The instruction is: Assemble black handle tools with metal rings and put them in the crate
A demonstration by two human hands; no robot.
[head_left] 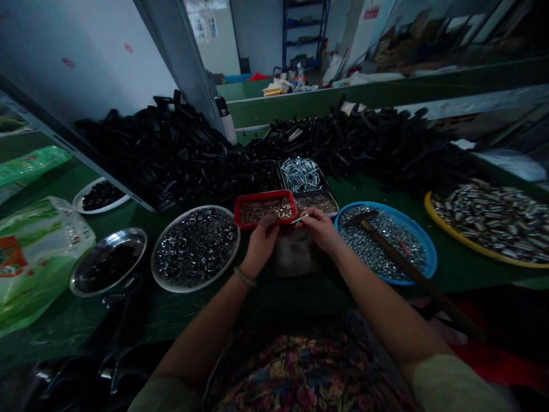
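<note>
Red tray (245,225) of small coppery pins (259,212), both hands working at its front edge.
Right hand (321,230) pinches a thin pale rod (300,218) near the tray's right corner; left hand (262,240) has its fingers bunched, can't tell on what. Blue basin (433,258): tiny silvery bits (364,249), hammer (422,280) lying across. White dish (184,289): shiny dark clips (195,246).

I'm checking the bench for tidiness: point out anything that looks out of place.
The hammer lies across the blue tray, on top of the small metal parts, its handle sticking out past the rim. A tool looks odd among loose parts. A small reddish item there also stands out, too blurred to identify.
</note>
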